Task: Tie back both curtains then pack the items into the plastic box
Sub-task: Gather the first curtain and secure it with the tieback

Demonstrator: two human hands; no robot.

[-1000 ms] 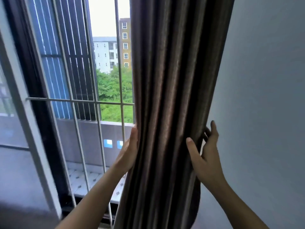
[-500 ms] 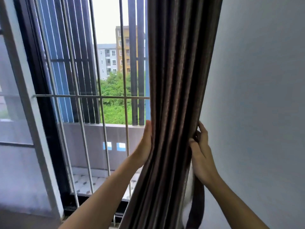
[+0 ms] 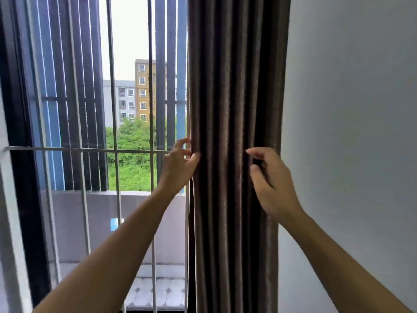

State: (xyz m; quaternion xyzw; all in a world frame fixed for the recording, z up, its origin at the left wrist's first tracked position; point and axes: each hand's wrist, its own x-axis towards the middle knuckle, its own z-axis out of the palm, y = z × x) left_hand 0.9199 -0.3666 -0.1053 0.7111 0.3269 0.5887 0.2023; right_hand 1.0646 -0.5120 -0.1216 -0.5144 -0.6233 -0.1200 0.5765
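The curtain (image 3: pixel 234 109) hangs gathered in upright folds from 12 to 6 o'clock, with the window bars (image 3: pixel 112 150) at 9 and the wall (image 3: pixel 349 132) at 3. The left hand (image 3: pixel 178 164) has loosely curled, spread fingers, and its thumb touches the curtain's left edge. The right hand (image 3: pixel 272 184) curls in front of the right folds; whether it pinches one cannot be told.
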